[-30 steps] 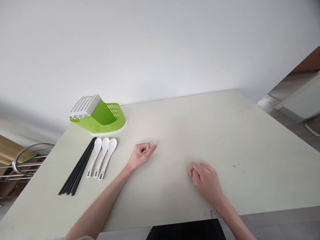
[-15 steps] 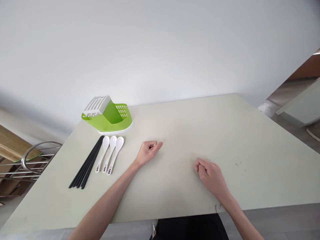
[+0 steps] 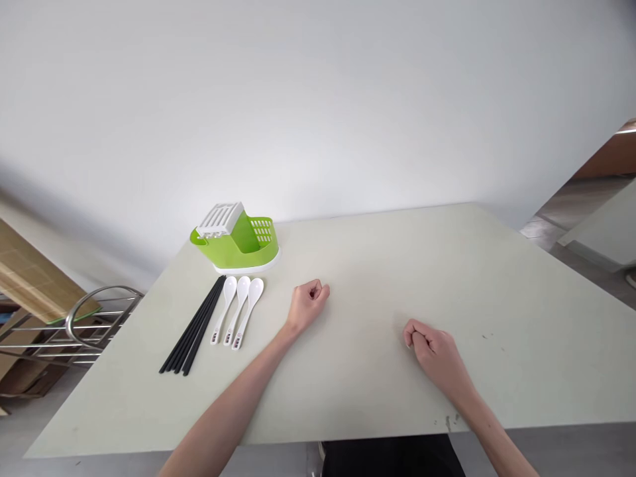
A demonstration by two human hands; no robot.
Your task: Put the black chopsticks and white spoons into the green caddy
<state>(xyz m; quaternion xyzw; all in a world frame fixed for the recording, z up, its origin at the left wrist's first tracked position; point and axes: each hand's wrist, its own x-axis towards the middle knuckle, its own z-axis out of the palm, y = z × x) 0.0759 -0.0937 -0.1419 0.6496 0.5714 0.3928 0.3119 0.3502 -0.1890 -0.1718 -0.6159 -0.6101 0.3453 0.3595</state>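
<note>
Curled into a loose fist, my left hand (image 3: 308,305) rests on the pale table (image 3: 368,384) with nothing visible in it. My right hand (image 3: 434,348) is also a closed fist on the tabletop, farther right and nearer the front edge. Left of my left hand, three white spoons (image 3: 247,311) lie side by side, bowls toward the wall. A bundle of black chopsticks (image 3: 193,328) lies slanted beside them. Behind these stands a green utensil holder (image 3: 223,252) with a white slotted top (image 3: 220,220) and a white base. Neither hand touches these things.
A white wall (image 3: 318,119) rises along the table's back edge. To the left on the floor side is a metal rack (image 3: 106,324) with a wooden board (image 3: 42,275) on it. At the far right is a pale panel (image 3: 603,225).
The camera view has shifted, so the table and everything on it appear farther right. My left thumb, sticking out before, has folded in against the fist. The spoons, chopsticks and holder stay put.
</note>
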